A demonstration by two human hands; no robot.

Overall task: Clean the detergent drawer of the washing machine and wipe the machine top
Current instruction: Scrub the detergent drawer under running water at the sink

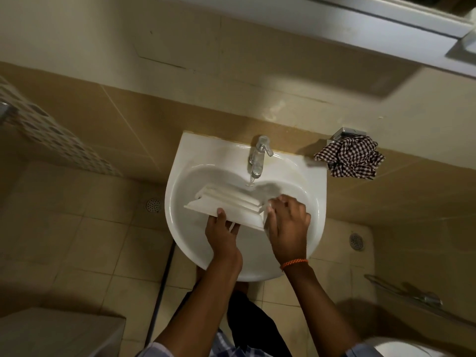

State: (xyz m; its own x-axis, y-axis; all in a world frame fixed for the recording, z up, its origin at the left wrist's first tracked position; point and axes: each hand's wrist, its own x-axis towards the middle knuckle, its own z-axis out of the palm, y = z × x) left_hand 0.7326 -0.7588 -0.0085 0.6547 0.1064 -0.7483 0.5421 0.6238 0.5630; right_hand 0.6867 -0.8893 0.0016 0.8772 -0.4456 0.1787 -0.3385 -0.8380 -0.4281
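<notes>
Here both hands hold the detergent drawer inside the sink's rim.

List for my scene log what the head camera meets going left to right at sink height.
Left floor drain → detergent drawer held in the sink → right hand at the drawer's end → checked cloth on the wall → right floor drain.

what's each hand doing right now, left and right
Left hand: grips the near edge of the white plastic detergent drawer.
Right hand: fingers curled at the drawer's right end; grip cannot be told.
</notes>
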